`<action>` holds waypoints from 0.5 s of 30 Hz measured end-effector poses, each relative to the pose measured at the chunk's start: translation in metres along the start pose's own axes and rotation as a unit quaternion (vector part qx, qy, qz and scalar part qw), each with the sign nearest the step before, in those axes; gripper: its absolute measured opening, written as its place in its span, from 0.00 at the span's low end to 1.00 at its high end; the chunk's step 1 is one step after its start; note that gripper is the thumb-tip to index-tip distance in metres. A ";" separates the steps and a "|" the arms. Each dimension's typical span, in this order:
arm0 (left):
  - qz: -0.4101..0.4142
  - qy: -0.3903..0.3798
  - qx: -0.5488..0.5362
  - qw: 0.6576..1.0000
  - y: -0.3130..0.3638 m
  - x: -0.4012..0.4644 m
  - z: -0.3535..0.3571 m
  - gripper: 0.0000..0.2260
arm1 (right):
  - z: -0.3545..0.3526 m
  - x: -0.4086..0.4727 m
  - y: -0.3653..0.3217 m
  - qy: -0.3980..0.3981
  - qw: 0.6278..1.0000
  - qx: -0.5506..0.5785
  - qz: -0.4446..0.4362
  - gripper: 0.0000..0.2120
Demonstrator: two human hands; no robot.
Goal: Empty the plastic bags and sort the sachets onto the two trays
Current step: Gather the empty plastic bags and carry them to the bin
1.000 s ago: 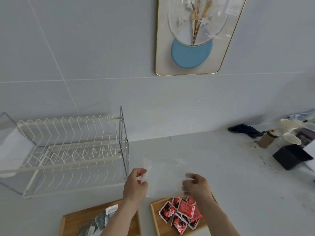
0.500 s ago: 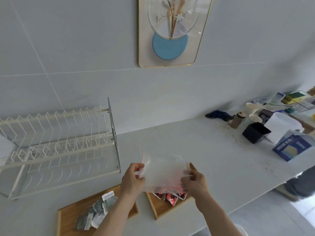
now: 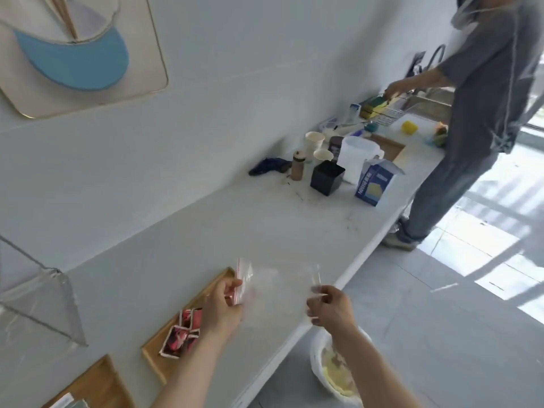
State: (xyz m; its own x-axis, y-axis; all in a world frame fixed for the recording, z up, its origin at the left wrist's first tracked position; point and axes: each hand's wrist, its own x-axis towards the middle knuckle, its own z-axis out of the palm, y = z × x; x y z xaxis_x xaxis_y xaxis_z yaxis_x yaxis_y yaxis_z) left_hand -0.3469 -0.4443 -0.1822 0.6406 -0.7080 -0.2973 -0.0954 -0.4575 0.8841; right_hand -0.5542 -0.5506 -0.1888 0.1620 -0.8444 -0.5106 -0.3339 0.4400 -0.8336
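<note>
White table (image 3: pixel 223 231) runs along a pale tiled wall, with cups, a black box (image 3: pixel 326 178) and a blue carton (image 3: pixel 372 184) grouped at its far end. My left hand (image 3: pixel 222 304) pinches the red-striped edge of a clear plastic bag (image 3: pixel 273 287); my right hand (image 3: pixel 329 307) pinches its opposite edge, the bag held above the table's front edge. Red sachets (image 3: pixel 181 334) lie on the wooden tray (image 3: pixel 159 366) below my left hand. A second tray (image 3: pixel 97 387) sits at the lower left. A person (image 3: pixel 482 107) stands at the sink.
</note>
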 end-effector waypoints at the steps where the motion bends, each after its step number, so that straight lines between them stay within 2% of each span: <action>1: 0.006 -0.017 0.009 1.000 0.006 0.003 0.021 0.17 | -0.019 0.005 0.006 0.013 1.000 0.010 0.008 0.14; 9: 0.026 -0.164 0.066 0.984 0.041 0.002 0.186 0.17 | -0.161 0.044 0.070 0.154 0.982 0.044 0.104 0.17; 15: 0.016 -0.222 0.127 0.967 0.026 0.003 0.281 0.19 | -0.214 0.073 0.127 0.233 0.961 0.040 0.140 0.18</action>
State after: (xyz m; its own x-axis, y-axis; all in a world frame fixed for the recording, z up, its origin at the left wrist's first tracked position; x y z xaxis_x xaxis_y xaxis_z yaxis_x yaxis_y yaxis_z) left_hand -0.5618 -0.6095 -0.2612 0.2496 -0.8593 -0.4465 -0.3296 -0.5090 0.7952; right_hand -0.7834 -0.6217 -0.2873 -0.3643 -0.7261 -0.5831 -0.2283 0.6767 -0.7000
